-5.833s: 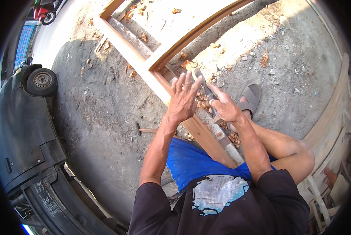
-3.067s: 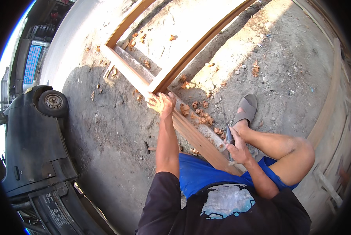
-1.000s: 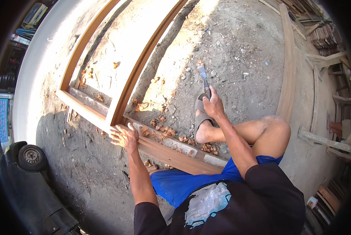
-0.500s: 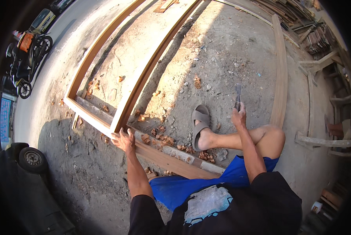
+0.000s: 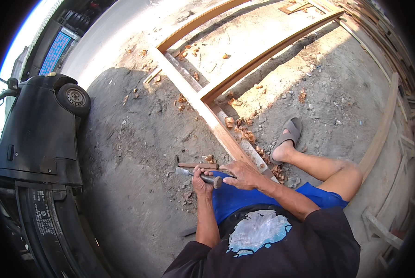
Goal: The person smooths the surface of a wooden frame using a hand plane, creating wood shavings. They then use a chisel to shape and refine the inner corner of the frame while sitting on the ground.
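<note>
My left hand (image 5: 202, 182) is closed around a chisel (image 5: 184, 171), its flat metal blade pointing left and its dark handle toward my right hand. My right hand (image 5: 243, 175) is beside the handle end, over my lap, with its fingers curled. A short dark piece shows at its fingers, but I cannot make out what it is. Just beyond my hands, a tool with a wooden handle (image 5: 198, 165) and a dark, thin end lies on the ground. The long wooden frame (image 5: 189, 84) lies ahead, its near beam running to my lap.
Curled wood shavings (image 5: 244, 132) lie along the frame. My sandalled foot (image 5: 288, 139) rests right of it. A dark vehicle (image 5: 40, 125) stands at the left. A long plank (image 5: 381, 125) and stacked timber (image 5: 379, 32) are at the right.
My left hand has left the frame's corner joint and now holds the chisel, which was in my right hand. Both hands have come together near my lap. The view has turned left.
</note>
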Tool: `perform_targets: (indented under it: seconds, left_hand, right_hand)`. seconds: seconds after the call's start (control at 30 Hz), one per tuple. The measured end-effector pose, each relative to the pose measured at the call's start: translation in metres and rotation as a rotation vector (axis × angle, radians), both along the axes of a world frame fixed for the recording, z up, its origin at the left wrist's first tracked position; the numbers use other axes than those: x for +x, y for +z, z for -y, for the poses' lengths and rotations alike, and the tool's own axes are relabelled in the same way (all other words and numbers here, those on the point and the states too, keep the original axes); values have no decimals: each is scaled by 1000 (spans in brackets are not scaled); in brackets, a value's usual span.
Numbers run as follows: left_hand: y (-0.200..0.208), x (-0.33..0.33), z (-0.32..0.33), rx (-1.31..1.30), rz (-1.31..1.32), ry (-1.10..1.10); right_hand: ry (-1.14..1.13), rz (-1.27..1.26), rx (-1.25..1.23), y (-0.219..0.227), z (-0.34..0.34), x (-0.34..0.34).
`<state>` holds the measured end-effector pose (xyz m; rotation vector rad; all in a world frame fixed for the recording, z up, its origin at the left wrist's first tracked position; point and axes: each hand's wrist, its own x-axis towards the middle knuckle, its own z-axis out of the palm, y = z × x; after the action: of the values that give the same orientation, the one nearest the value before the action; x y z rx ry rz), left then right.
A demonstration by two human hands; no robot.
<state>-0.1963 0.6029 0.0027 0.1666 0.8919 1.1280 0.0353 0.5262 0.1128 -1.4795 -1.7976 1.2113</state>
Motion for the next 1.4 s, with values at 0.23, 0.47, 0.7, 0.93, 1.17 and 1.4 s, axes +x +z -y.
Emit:
perform_targets:
  seconds: [0.23,0.47,0.7,0.93,1.17,1.4]
  left_hand:
    - [-88,-233,63,-322,-1422,-223]
    - [-81,-205,123,-785,-1826,-523]
    - [-37,-36,-1,193,-1799,-521]
    - [-17,170,-18,359,-1537,-793]
    - [-62,172,-4,492,-1428,-736]
    - [-115,158,-31,419,-1170,-485]
  right_hand:
    - [-537,281,68,23,23,129]
    - [-1098,836,-159,104,161,274]
    - [-1021,524,-430,108,253,290]
    - [-1067,496,-96,133,283,272]
    - [-906,277,84,219,260,223]
    - [-693,244,-10,214,213,229]
